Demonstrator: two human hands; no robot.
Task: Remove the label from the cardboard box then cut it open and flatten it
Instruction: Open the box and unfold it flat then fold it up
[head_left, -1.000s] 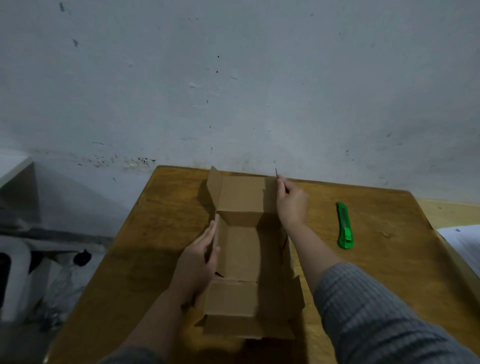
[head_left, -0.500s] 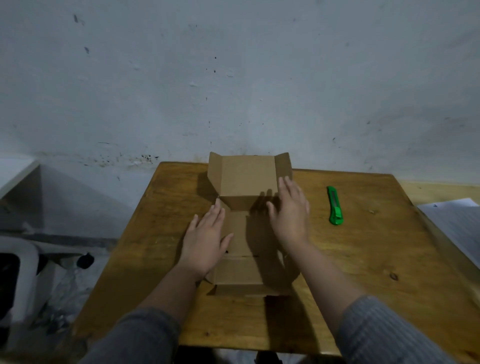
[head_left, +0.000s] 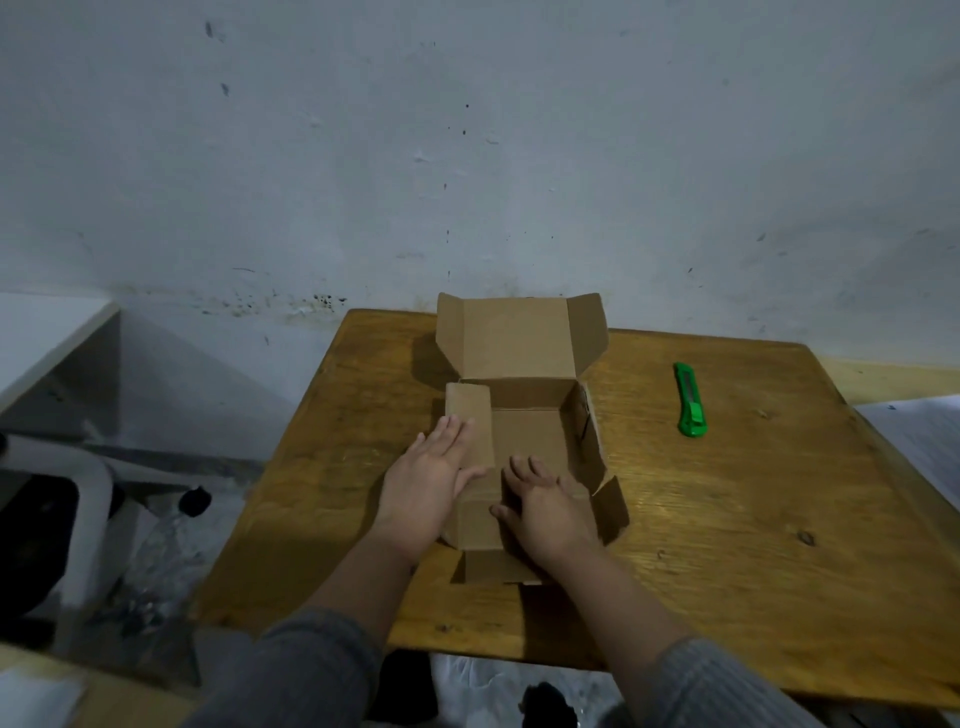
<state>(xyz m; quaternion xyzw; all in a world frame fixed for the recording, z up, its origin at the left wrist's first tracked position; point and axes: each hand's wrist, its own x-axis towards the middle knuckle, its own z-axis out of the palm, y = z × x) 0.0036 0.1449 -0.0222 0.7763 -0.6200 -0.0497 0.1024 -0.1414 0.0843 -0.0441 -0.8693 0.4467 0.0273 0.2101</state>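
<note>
A brown cardboard box (head_left: 524, 353) lies opened out in the middle of the wooden table (head_left: 727, 519). Its far flap with two side tabs stands tilted up toward the wall. My left hand (head_left: 431, 483) lies flat, fingers spread, on the left side panel, which is folded inward over the floor of the box. My right hand (head_left: 545, 512) presses palm down on the near part of the box floor. The right side panel still stands partly up. A green utility knife (head_left: 690, 399) lies on the table to the right, apart from both hands. No label is visible.
A white wall rises right behind the table. White paper sheets (head_left: 919, 441) lie at the right edge. A white desk corner (head_left: 47, 332) and a chair base with a black wheel (head_left: 195, 500) stand to the left, below table level.
My right hand has left the far flap and come down onto the near part of the box. The left hand pushed the left side panel inward. The view has pulled back.
</note>
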